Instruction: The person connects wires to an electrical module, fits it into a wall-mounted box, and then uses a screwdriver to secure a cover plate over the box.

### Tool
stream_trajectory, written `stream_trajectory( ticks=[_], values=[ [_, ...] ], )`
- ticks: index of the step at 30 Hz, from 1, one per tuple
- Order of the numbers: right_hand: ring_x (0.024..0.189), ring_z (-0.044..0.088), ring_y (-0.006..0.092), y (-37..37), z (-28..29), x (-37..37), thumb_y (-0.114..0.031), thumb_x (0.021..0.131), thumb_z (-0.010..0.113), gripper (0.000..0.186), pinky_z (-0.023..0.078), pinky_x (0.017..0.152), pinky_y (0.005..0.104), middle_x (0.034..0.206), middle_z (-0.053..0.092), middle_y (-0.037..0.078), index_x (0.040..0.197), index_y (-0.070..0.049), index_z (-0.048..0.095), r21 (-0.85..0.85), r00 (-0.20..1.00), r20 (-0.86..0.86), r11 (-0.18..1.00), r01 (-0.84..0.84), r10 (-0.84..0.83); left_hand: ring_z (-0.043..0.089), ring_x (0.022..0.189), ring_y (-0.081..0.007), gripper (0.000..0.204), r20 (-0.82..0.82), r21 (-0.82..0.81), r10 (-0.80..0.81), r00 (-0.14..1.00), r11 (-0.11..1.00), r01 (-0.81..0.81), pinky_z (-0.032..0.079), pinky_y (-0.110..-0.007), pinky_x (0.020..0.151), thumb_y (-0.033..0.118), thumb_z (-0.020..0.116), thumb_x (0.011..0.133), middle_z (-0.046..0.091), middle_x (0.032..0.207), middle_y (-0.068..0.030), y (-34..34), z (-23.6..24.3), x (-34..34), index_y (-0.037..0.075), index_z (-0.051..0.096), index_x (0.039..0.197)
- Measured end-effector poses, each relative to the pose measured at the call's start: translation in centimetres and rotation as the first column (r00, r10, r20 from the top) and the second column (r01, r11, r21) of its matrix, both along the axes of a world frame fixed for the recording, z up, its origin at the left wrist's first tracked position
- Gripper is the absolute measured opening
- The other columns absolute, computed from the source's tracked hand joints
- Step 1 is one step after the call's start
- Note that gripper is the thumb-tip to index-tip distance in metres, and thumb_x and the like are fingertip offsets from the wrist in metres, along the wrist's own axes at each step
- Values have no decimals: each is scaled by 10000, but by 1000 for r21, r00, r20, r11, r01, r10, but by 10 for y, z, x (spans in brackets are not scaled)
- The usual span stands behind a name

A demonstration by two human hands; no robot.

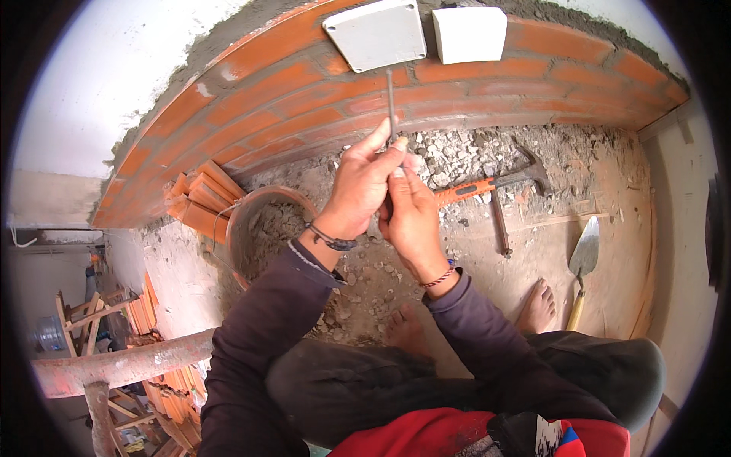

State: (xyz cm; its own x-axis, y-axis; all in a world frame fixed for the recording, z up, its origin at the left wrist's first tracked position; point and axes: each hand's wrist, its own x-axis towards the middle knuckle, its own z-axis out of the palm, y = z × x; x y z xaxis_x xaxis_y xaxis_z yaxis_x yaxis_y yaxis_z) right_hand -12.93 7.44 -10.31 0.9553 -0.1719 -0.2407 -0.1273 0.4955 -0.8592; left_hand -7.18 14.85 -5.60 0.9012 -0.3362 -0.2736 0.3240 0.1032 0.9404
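Both my hands are closed together around a slim metal rod-like tool (391,95), in front of the low brick wall. My left hand (358,179) grips it with thumb and fingers near the shaft. My right hand (415,213) closes just below, against the left; the tool's lower end is hidden in the fingers. The tool's tip points up toward the lower edge of a light grey box cover (377,34) on the wall. Beside that cover is a white box (470,34). Right of my hands, a claw hammer (464,190) with an orange handle lies on the rubble.
A rusty metal rod (500,222) lies by the hammer. Farther right is a trowel (585,251). A bucket (232,236) of rubble stands left of my arms, with stacked bricks (205,199) behind it. Broken mortar (457,156) lines the wall's foot. A crusted beam (122,365) crosses lower left.
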Motion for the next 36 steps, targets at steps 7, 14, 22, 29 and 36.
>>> stream_trajectory(
  ticks=[7,14,22,29,36],
  values=[
    [570,466,62,-48,-3,0,-324,1066,483,407,371,497,254,651,521,-13,1205,41,599,-193,997,-4,979,71,-73,570,946,-69,581,11,-21,-86,996,996,86,506,-242,826,167,590,1036,592,1157,-1,-37,-11,8,33,353,1550],
    [1129,646,388,-74,-8,7,-323,1041,492,490,485,959,415,1170,668,283,1285,93,582,-431,1000,18,902,15,-8,530,764,-21,606,39,-127,-17,999,992,22,478,-214,664,160,610,1030,582,898,44,-56,-19,12,4,336,1547],
    [780,657,265,-84,9,14,-324,1051,472,427,498,718,371,834,668,173,1080,70,633,-290,994,-78,952,-102,82,564,782,-31,614,6,-155,40,999,987,-39,493,-205,688,159,602,1033,607,954,21,-63,-13,18,6,315,1554],
    [361,395,110,-87,27,15,-408,1096,340,405,312,324,241,633,510,30,960,-74,524,560,974,5,807,-189,225,659,944,-175,595,11,-101,-82,997,991,83,554,-298,845,193,543,1054,666,1019,-125,-52,-9,24,34,281,1564],
    [510,551,171,-65,13,16,-313,1081,429,359,409,478,298,691,593,99,1027,2,591,-410,994,51,906,108,-96,624,803,-90,650,-14,-112,-15,1000,994,13,505,-234,615,206,607,1025,675,983,-75,-58,-10,26,32,288,1564]
  ],
)
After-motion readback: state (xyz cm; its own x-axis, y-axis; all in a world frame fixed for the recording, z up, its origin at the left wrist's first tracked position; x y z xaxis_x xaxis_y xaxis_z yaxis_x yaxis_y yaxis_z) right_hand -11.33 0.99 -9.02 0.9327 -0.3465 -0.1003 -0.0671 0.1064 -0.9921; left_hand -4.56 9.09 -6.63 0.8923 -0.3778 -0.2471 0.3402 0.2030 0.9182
